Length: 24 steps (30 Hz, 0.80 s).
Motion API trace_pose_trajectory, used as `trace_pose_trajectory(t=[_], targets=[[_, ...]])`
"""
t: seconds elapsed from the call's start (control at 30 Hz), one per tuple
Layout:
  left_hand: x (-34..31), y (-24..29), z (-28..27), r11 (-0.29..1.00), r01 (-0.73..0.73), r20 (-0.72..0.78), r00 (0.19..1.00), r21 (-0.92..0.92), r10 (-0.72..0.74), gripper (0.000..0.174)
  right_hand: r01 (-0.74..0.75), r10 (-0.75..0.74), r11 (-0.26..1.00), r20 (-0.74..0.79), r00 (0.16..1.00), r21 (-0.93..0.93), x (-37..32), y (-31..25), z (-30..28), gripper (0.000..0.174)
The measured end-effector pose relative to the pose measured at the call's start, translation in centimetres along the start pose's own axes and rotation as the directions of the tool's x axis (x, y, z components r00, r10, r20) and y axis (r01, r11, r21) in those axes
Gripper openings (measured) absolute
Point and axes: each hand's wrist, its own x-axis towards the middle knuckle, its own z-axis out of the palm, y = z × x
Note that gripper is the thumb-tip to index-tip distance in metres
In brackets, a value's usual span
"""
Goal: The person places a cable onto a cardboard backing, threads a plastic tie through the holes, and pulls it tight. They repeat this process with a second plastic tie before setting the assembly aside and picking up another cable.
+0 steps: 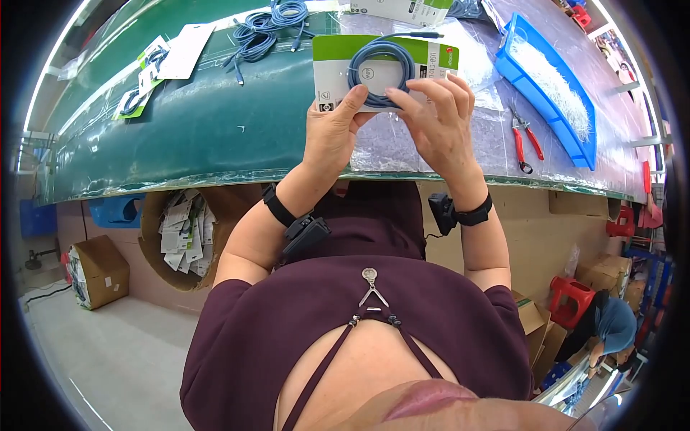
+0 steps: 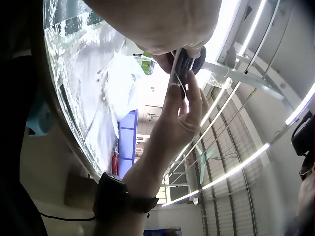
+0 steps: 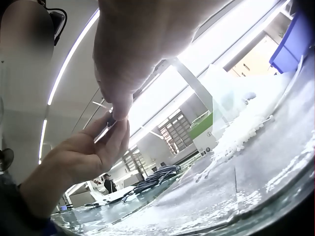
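Observation:
A blue coiled USB-C cable (image 1: 382, 72) lies against the face of a white and green packaging card (image 1: 327, 66), printed "USB-C", held up over the table. My left hand (image 1: 332, 133) grips both at the lower left, its thumb on the coil. At the lower right, my right hand (image 1: 442, 118) touches the coil with one fingertip, its other fingers spread before the card. In the left wrist view, the right hand (image 2: 179, 118) reaches to the card's edge, close by a thin white strip (image 2: 180, 81). The right wrist view has the left hand (image 3: 91, 152) from the side.
Loose blue cables (image 1: 259, 36) lie at the back left, near carded cables (image 1: 140, 86). To the right are red-handled cutters (image 1: 526, 140) and a blue tray (image 1: 575, 147) of thin white strips. A box of cards (image 1: 188, 233) stands below the table edge.

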Motion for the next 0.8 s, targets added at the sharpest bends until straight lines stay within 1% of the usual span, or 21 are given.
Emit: trace_pose_trajectory(t=[0.03, 0.13, 0.17, 0.27, 0.43, 0.53, 0.57, 0.6, 0.67, 0.7, 0.73, 0.77, 0.8], targets=[[0.0, 0.1, 0.1, 1.000, -0.002, -0.002, 1.000, 0.000, 0.002, 0.022, 0.001, -0.001, 1.000, 0.000, 1.000, 0.003, -0.1, 0.0, 0.1, 0.035], [-0.4, 0.2, 0.6, 1.000, 0.000, 0.015, 1.000, 0.028, -0.001, 0.022, 0.090, -0.088, 0.995, -0.031, 0.996, 0.041, -0.8, 0.1, 0.2, 0.031], [-0.4, 0.1, 0.7, 1.000, 0.001, 0.019, 1.000, 0.031, -0.002, 0.022, 0.087, -0.086, 0.995, -0.034, 0.996, 0.039, -0.8, 0.3, 0.2, 0.031], [-0.5, -0.1, 0.8, 0.999, -0.003, 0.001, 1.000, 0.038, 0.003, 0.023, 0.096, -0.090, 0.989, -0.061, 0.994, 0.113, -0.8, 0.7, 0.4, 0.023], [-1.1, -0.2, 0.6, 0.995, -0.005, 0.036, 0.999, 0.096, 0.001, 0.022, 0.060, -0.047, 0.992, -0.122, 0.991, 0.108, -1.2, 0.4, 0.6, 0.019], [-1.6, -0.1, 0.3, 0.952, -0.107, 0.039, 0.994, 0.288, 0.100, 0.022, 0.044, -0.034, 0.995, -0.116, 0.993, 0.086, -1.4, -0.3, 0.2, 0.017], [-1.9, 0.0, 0.3, 0.950, -0.110, 0.049, 0.994, 0.291, 0.100, 0.022, 0.042, -0.032, 0.996, -0.124, 0.992, 0.080, -1.7, -0.5, 0.1, 0.017], [-2.3, 0.1, 0.4, 0.879, -0.192, 0.098, 0.981, 0.436, 0.166, 0.023, 0.045, -0.032, 0.994, -0.125, 0.992, 0.097, -2.0, -0.8, 0.0, 0.017], [-2.3, 0.6, 0.8, 0.652, -0.357, 0.229, 0.934, 0.669, 0.276, 0.025, 0.055, -0.038, 0.990, -0.132, 0.990, 0.128, -2.4, -1.1, -0.1, 0.018], [-2.1, 0.9, 1.1, 0.649, -0.367, 0.242, 0.930, 0.666, 0.278, 0.025, 0.057, -0.040, 0.991, -0.143, 0.989, 0.119, -2.6, -1.2, -0.3, 0.018], [-1.9, 1.3, 1.3, 0.544, -0.533, 0.403, 0.846, 0.649, 0.348, 0.026, 0.054, -0.041, 0.995, -0.147, 0.988, 0.085, -3.0, -1.3, -0.5, 0.019], [-1.8, 1.6, 1.4, 0.425, -0.678, 0.551, 0.735, 0.600, 0.395, 0.028, 0.050, -0.042, 0.997, -0.148, 0.988, 0.053, -3.3, -1.4, -0.7, 0.020], [-1.8, 2.0, 1.7, 0.298, -0.799, 0.682, 0.601, 0.522, 0.416, 0.029, 0.046, -0.042, 0.999, -0.148, 0.988, 0.023, -3.4, -1.4, -0.8, 0.022]])
